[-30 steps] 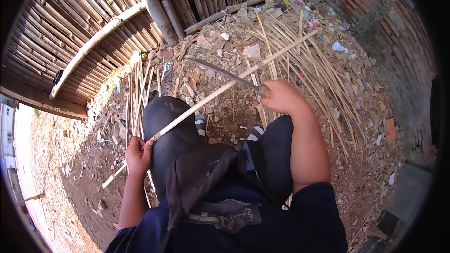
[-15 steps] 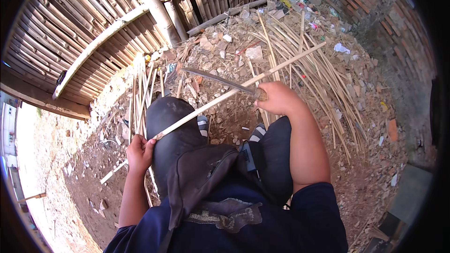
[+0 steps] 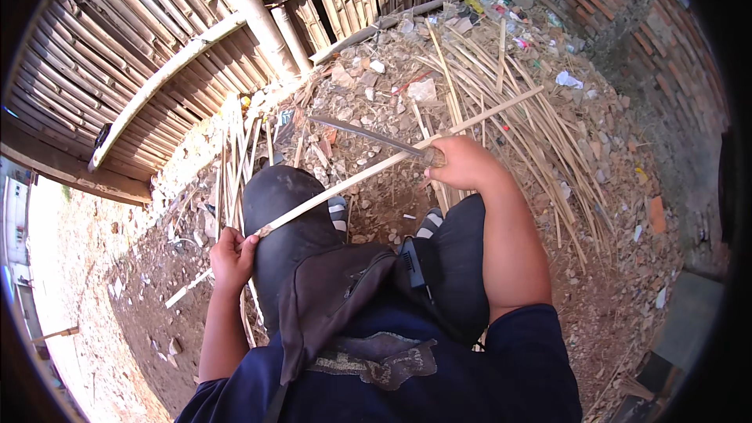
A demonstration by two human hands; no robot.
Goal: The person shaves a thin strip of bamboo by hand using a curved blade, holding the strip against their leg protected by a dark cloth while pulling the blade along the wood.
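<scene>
pale strip (image 3: 364,175): slanting across the dark-clad left knee (image 3: 280,186), its far end above a heap of loose strips (image 3: 540,145). i have the left grip (image 3: 233,260) closed on its lower part — thumb uppermost — and the right grip (image 3: 462,163) wrapped round the handle of a long blade (image 3: 364,132), which crosses the strip in this view. outward: stony ground (image 3: 380,205), bamboo wall (image 3: 153,47), brickwork (image 3: 666,55) at right.
</scene>
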